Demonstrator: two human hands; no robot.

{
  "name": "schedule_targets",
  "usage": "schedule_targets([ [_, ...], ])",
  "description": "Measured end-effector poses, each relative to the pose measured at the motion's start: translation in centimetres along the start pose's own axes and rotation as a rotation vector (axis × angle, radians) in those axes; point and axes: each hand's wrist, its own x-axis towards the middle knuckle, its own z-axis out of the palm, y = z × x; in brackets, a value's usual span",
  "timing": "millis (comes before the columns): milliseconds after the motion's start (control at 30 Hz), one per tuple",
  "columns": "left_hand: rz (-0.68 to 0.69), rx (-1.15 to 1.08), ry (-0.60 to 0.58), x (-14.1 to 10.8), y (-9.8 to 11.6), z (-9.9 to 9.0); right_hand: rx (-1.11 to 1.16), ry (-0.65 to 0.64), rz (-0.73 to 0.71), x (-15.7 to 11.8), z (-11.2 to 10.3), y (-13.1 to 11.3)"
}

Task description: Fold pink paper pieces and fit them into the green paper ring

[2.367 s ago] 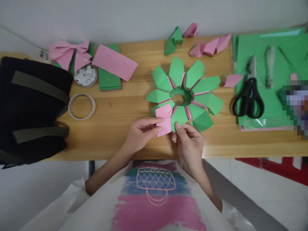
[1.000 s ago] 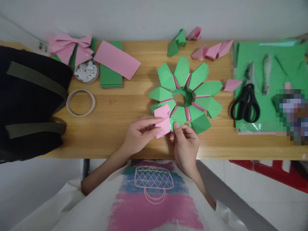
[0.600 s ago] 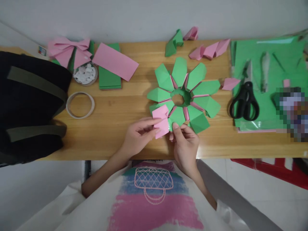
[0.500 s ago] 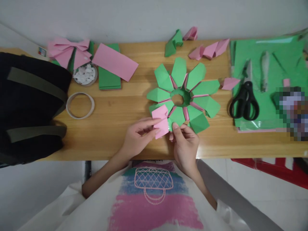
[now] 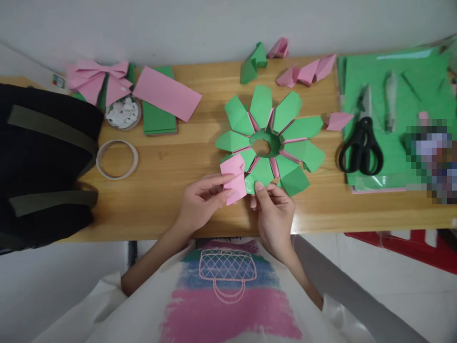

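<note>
A ring of green folded petals with pink edges, the paper flower [image 5: 262, 109], lies on the wooden table. Between the thumb and fingers of my left hand [image 5: 204, 199] is a folded pink paper piece [image 5: 233, 185], held at the ring's lower left, overlapping a green petal. My right hand [image 5: 274, 209] pinches the near edge of the flower, thumb on top of a green petal and fingers partly hidden under it. A shiny spot shows on the green paper beside my right thumb.
Tape roll [image 5: 117, 159], dish of white bits [image 5: 123, 113], pink bow [image 5: 102, 78] and paper stacks [image 5: 160, 118] at left, beside a black bag [image 5: 43, 166]. Folded pieces [image 5: 309, 72] lie behind the flower. Black scissors [image 5: 364, 145] rest on green sheets [image 5: 403, 166] at right.
My left hand has moved slightly left with the pink piece, widening its distance from my right thumb. My right hand keeps its pinch. The whole view has shifted a little.
</note>
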Motion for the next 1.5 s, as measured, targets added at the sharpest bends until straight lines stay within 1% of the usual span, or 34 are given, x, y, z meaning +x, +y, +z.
schedule_targets([
  [367, 0.043, 0.105, -0.018, 0.1, -0.3, -0.4, -0.005, 0.003, -0.009, 0.1, 0.0, 0.1],
  [500, 0.047, 0.151, -0.053, 0.1, -0.3, -0.6, -0.014, 0.004, -0.010, 0.1, 0.1, 0.0],
  [733, 0.153, 0.262, -0.094, 0.1, -0.1, -0.9, -0.010, 0.009, -0.025, 0.1, 0.1, 0.1],
  [800, 0.143, 0.261, -0.094, 0.0, -0.1, -0.8, -0.002, 0.007, -0.025, 0.1, 0.1, 0.1],
  [967, 0.036, 0.153, -0.060, -0.2, -0.3, -0.2, 0.041, -0.012, -0.015, 0.1, 0.0, 0.2],
  [1033, 0.015, 0.117, -0.049, -0.2, -0.3, -0.1, 0.045, -0.020, -0.015, 0.1, 0.0, 0.2],
  [1167, 0.008, 0.083, -0.035, -0.3, -0.4, 0.2, 0.048, -0.029, -0.010, 0.0, -0.1, 0.2],
  [1500, 0.053, 0.140, -0.018, -0.5, 0.1, 0.8, 0.018, -0.017, -0.028, 0.0, 0.1, 0.2],
])
